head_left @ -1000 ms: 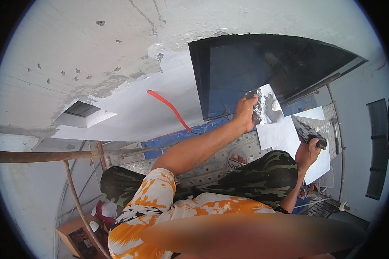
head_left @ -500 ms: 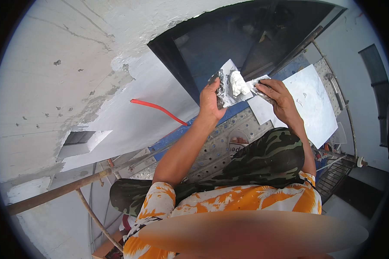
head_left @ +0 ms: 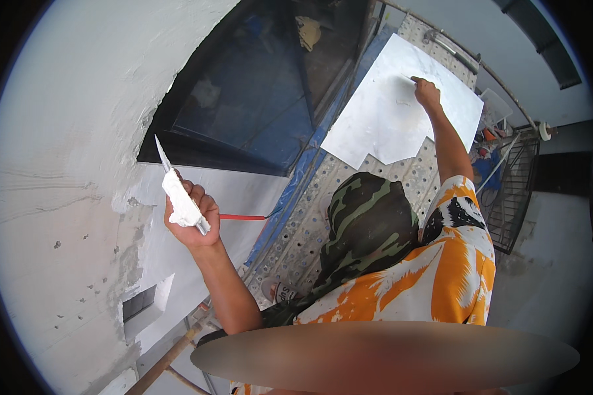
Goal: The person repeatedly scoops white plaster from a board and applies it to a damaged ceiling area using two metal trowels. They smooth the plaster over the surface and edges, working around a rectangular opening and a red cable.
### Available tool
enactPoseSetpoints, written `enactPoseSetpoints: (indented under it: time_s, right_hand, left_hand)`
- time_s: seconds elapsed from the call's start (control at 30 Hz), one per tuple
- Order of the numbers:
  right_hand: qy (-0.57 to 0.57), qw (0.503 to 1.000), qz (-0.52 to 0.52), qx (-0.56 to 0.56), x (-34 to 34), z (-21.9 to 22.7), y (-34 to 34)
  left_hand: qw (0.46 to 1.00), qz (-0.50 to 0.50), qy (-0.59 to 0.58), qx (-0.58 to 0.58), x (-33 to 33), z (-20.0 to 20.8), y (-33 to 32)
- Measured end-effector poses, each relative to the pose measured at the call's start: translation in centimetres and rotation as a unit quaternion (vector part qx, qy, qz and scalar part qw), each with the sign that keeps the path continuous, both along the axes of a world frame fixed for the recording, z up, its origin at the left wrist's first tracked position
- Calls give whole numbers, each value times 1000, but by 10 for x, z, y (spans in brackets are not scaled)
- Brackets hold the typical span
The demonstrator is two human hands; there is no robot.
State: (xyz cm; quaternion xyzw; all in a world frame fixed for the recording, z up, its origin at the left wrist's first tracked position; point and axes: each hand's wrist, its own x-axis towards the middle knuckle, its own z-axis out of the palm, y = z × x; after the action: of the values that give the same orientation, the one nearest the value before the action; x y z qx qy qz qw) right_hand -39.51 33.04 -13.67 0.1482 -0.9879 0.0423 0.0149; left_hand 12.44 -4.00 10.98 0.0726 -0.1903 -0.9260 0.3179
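Observation:
My left hand (head_left: 192, 222) is raised near the white plastered wall (head_left: 59, 164), closed on a flat putty knife (head_left: 163, 157) that carries a thick lump of white plaster (head_left: 181, 201). The blade points up toward the lower corner of a dark window recess (head_left: 244, 99). My right hand (head_left: 428, 93) is stretched far out over a white board (head_left: 389, 112) smeared with plaster. It grips a small scraper (head_left: 413, 79) whose tip touches the board. My camouflage trousers (head_left: 369, 224) and orange patterned shirt (head_left: 435, 276) lie between the arms.
A perforated metal scaffold plank (head_left: 296, 230) runs beneath me, with a blue strip along its wall side. A red cable (head_left: 244, 217) lies by the wall. A wire basket (head_left: 507, 197) stands at right. A rectangular hole (head_left: 141, 303) and a wooden pole (head_left: 165, 362) sit low left.
The two hands were together at the dark recess, working plaster between the tools. Now the left has drawn back to the wall with a loaded knife and the right has reached out to the white board.

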Motion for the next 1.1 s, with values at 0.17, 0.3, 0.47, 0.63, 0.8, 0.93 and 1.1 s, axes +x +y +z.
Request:
enactPoseSetpoints:
  time_s: [0.17,0.3,0.47,0.63,0.8,0.93,1.1]
  right_hand:
    - [-51,992,85,80,23,-12,-4]
    - [-46,983,152,88,93,-12,22]
    - [-94,976,164,108,123,7,41]
    - [-66,994,68,-47,61,21,12]
    - [0,995,93,34,6,-1,-40]
    - [-77,982,160,71,-17,-14,-58]
    - [-101,950,290,64,25,-8,-24]
  left_hand:
    - [1000,4,9,-23,6,6,0]
    - [1000,0,1,-11,1,5,3]
    - [996,40,-78,20,-5,6,7]
    - [992,72,-103,28,1,10,9]
    - [998,-8,-44,-43,4,8,11]
    - [991,55,-119,-19,-1,1,15]
    - [973,80,-211,35,-24,-12,23]
